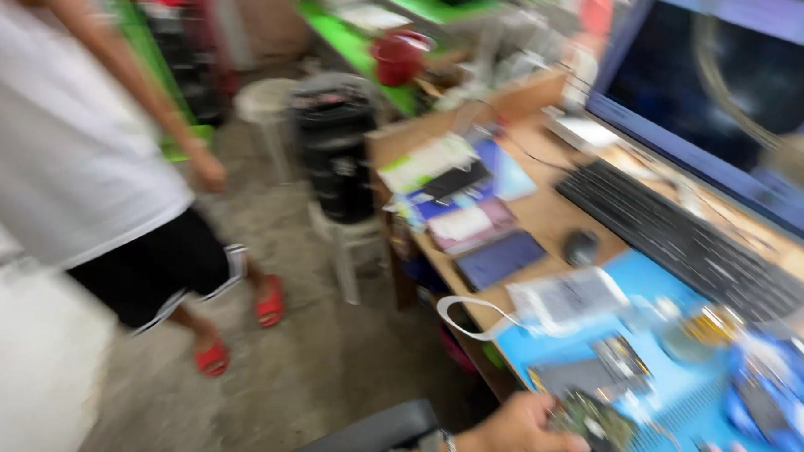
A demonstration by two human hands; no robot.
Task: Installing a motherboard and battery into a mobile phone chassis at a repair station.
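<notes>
At the far left a person in a white shirt (51, 131), black shorts and red sandals (212, 357) stands on the concrete floor, beside a black bin (335, 148). Further right, at the bottom edge, the left hand (516, 431) is closed around a small green circuit board (594, 422) over the blue mat (662, 288) on the wooden tabletop (553, 216). A black keyboard (678, 234) and a monitor (727, 90) lie beyond. The right hand is out of sight.
</notes>
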